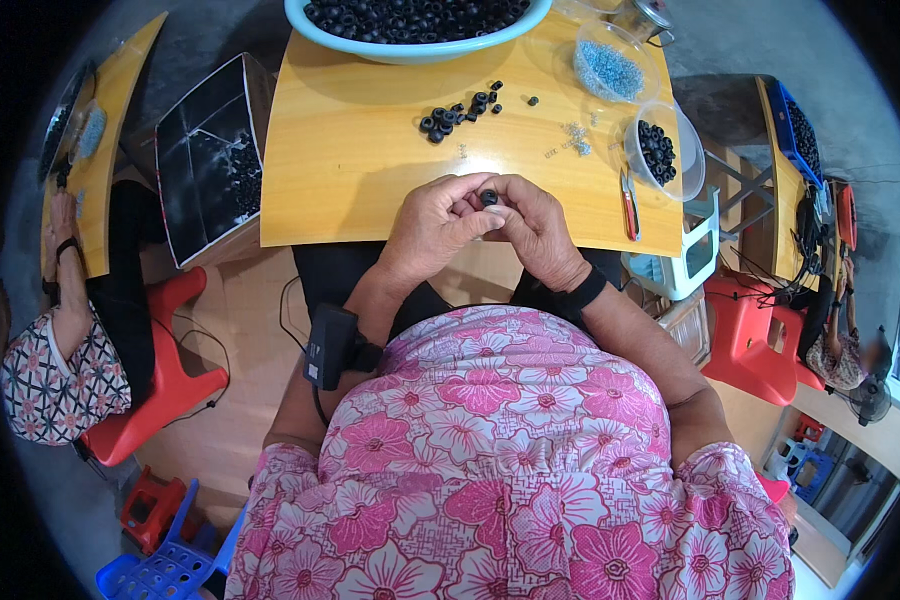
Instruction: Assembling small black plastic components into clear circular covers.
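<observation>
Near the table's front edge my two hands meet around a small black ring-shaped part (489, 197). My left hand (432, 228) is closed, its thumb and fingertips pinching the part from the left. From the other side my right hand (538, 232) also closes on it, thumb against the part. Fingers cover much of the piece, so its lower side is hidden. Farther up the table lies a loose group of black ring parts (437, 124), with a single black piece (533, 100) apart to the right. Tiny clear pieces (576, 136) are scattered right of centre.
A light-blue basin (420, 52) of black parts stands at the far edge. To the right are a clear tub (582, 82) of small blue pieces, a clear bowl (692, 160) with black rings, and a red-handled cutter (631, 210). A black-lined box (195, 150) stands left; people work on both sides.
</observation>
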`<state>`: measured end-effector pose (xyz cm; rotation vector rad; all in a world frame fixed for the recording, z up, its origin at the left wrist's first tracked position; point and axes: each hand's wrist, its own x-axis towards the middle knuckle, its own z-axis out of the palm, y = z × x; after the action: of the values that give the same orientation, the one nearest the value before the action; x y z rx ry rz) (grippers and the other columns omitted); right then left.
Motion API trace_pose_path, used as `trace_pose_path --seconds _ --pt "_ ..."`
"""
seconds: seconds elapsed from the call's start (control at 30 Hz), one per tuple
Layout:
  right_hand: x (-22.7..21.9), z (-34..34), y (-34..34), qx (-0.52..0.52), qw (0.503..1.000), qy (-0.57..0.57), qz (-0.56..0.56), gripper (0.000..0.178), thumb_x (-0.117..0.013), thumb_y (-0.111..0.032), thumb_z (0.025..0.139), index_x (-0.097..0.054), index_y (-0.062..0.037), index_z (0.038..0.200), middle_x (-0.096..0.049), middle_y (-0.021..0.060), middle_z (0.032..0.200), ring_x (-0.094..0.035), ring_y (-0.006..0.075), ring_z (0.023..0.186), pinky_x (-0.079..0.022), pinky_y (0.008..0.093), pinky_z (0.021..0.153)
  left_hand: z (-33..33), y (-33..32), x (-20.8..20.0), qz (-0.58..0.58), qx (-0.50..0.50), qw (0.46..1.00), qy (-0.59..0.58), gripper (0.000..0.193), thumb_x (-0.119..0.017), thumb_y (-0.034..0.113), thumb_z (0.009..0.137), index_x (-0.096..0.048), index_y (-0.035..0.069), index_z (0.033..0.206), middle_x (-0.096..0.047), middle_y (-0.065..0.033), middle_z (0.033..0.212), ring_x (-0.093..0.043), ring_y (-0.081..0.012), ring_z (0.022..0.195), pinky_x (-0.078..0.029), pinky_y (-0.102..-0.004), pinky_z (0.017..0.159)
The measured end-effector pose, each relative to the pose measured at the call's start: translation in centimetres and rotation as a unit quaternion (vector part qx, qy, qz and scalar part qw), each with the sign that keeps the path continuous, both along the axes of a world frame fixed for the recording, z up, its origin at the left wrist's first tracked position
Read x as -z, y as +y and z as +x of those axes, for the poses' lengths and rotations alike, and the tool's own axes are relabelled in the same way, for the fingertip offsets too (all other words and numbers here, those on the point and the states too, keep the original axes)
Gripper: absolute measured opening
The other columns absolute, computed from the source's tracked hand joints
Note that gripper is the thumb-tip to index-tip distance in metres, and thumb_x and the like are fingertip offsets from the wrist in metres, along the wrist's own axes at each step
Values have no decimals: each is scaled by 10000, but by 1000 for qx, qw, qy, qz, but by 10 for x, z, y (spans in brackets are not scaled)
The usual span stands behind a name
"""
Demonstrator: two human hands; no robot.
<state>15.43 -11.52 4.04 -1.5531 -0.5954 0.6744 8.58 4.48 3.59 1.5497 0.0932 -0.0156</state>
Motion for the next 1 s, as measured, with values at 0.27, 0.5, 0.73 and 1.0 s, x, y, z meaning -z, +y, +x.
trace_pose_path --seconds 0.27,0.5,0.73,1.0 --pt "7 1 0 0 998 -63 -1 230 -502 -19 905 -540 13 1129 -587 88 960 -564 143 882 -484 274 802 -2 -3 2 -21 -23 1000 0 425 -705 95 850 -576 -52 1228 -581 -2 931 -525 -55 806 -485 -195 733" --pt "2 -1 0 5 999 -44 18 220 -486 -38 926 -526 28 1131 -578 88 973 -564 147 890 -483 279 816 1 -3 0 -32 -7 999 12 435 -704 119 861 -569 -57 1236 -570 8 929 -517 -46 809 -474 -184 733" --pt "1 -1 1 -3 1000 -17 10 204 -453 -91 969 -498 14 1138 -568 84 992 -578 127 890 -537 267 765 1 -3 -7 -40 -8 999 23 438 -695 135 871 -565 -59 1241 -560 12 910 -508 -44 807 -467 -188 721" --pt "-5 0 5 10 999 42 3 190 -435 -70 962 -491 27 1116 -559 87 991 -593 124 878 -556 267 752 3 -2 -4 -98 12 995 25 398 -649 118 908 -553 -62 1249 -561 13 925 -526 -44 838 -476 -185 732"
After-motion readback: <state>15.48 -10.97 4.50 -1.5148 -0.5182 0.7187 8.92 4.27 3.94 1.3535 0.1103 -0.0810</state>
